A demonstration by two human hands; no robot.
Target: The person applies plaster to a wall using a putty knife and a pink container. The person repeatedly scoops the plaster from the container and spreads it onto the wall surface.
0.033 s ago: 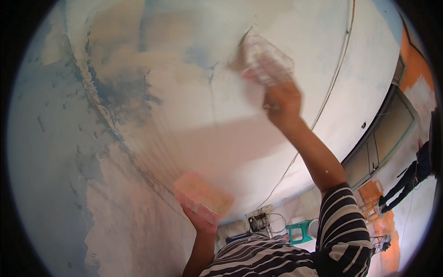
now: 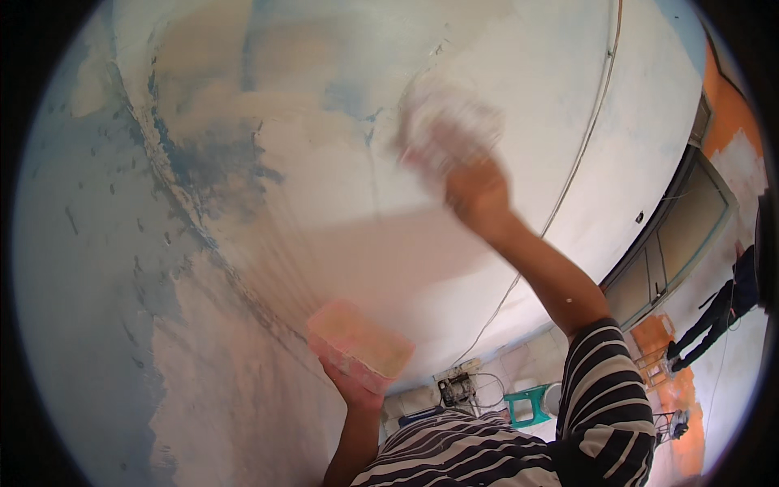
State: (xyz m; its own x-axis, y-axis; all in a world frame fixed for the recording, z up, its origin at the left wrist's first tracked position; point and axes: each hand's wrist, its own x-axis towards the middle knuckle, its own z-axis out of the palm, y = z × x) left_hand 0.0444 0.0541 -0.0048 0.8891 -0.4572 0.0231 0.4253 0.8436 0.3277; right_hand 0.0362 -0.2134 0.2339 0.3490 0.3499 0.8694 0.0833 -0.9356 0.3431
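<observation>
At the far left the wall (image 2: 105, 268) is pale blue and flecked with dark marks; further in it turns to patchy cream and white plaster, with a dark blue smear along a curved edge; low in the middle the left hand (image 2: 350, 388) is raised from below, palm up, its fingers curled under and clamped on a pink tray (image 2: 359, 344) whose top looks yellowish; the tray sits just off the wall, tilted, below the smooth fresh patch; up and to the right the right hand (image 2: 475, 193) is stretched out on a bare forearm, closed round a flat tool (image 2: 449, 123) that is blurred; the tool lies against the wall near its upper middle, though how the fingers sit on it I cannot tell; a thin cable (image 2: 586, 138) runs down the wall just right of that arm; a striped sleeve (image 2: 610, 398) covers the upper arm; at the bottom stands a green stool (image 2: 527, 406); at the far right another person (image 2: 718, 312) in dark clothes stands well apart.
</observation>
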